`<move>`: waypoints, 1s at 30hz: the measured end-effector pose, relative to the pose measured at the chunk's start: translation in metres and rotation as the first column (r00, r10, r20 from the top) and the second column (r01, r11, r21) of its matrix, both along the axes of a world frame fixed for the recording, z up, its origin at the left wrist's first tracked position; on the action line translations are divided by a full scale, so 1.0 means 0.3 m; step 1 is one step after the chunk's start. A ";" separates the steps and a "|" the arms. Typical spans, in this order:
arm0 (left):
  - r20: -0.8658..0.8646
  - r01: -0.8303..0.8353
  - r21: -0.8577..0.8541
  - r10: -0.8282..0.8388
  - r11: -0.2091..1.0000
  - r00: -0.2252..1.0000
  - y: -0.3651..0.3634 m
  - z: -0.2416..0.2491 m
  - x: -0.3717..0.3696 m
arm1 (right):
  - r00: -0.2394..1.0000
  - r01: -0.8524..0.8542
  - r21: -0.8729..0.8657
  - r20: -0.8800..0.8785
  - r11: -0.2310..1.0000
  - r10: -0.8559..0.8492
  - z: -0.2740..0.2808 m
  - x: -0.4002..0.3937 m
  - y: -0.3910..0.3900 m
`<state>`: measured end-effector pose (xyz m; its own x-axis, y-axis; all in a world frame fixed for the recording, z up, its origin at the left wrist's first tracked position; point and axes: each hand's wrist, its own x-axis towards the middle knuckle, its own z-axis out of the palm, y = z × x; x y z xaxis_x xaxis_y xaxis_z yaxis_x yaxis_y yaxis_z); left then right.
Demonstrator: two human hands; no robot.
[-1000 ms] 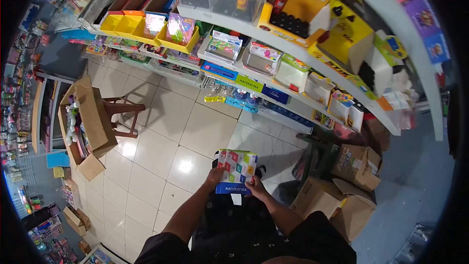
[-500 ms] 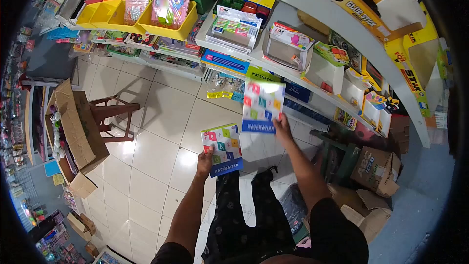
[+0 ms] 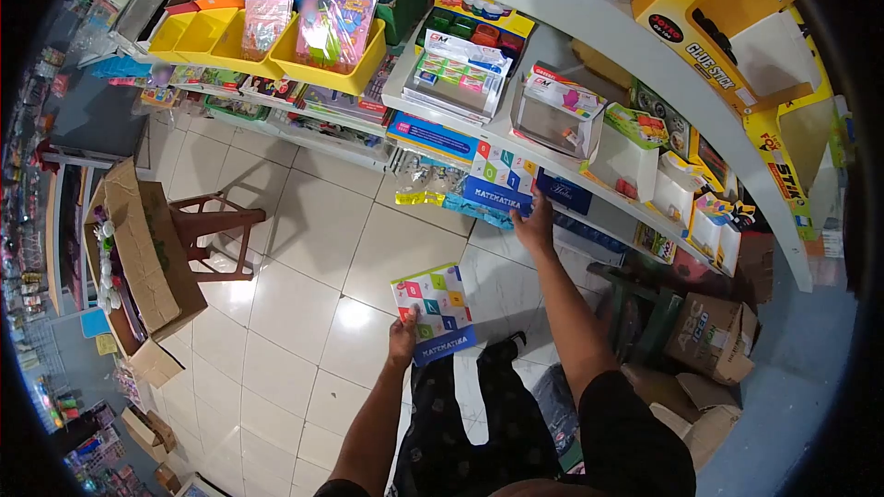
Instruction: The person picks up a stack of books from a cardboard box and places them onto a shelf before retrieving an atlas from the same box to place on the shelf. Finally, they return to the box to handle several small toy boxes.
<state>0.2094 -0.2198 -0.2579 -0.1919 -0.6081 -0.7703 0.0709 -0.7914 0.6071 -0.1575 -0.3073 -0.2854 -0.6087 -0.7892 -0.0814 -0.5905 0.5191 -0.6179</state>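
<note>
In my left hand is a book with coloured tiles and "MATEMATIKA" on its blue lower band. My thumb lies on its front, and my fingers are closed behind it. A second book of the same design is in my right hand, held by its lower right corner. This book's upper part is hidden under the shelf above it. A dark blue book lies just right of it, and a blue-covered book is to its left.
Open boxes of small goods line the shelf above. Yellow bins stand at the upper left, and glue stick boxes at the upper right. A brown stool and a cardboard box are on the left; another carton is on the right.
My right hand has moved its book forward into the lower shelf, and the book's top is now covered. The left book has shifted slightly lower and right in view.
</note>
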 end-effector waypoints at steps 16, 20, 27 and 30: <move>0.114 0.071 -0.021 -0.068 0.997 0.991 0.045 -0.086 0.171 | 0.789 -0.373 0.219 -0.436 0.902 0.433 0.026 0.012 -0.213; 0.016 0.010 0.041 -0.011 0.999 1.000 0.019 -0.054 0.165 | 0.815 -0.386 0.208 -0.379 0.899 0.438 0.020 -0.029 -0.256; -0.002 0.009 -0.005 -0.009 1.000 1.000 0.018 -0.068 0.134 | 0.846 -0.349 0.205 -0.350 0.915 0.401 0.052 -0.035 -0.279; -0.035 -0.003 0.012 0.004 1.000 0.999 0.028 -0.087 0.123 | 0.827 -0.365 0.189 -0.384 0.912 0.411 0.037 -0.043 -0.278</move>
<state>0.2465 -0.2115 -0.2839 -0.2164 -0.5997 -0.7704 0.0945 -0.7982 0.5949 -0.1703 -0.3907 -0.2742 -0.2500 -0.9682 0.0117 -0.9422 0.2405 -0.2335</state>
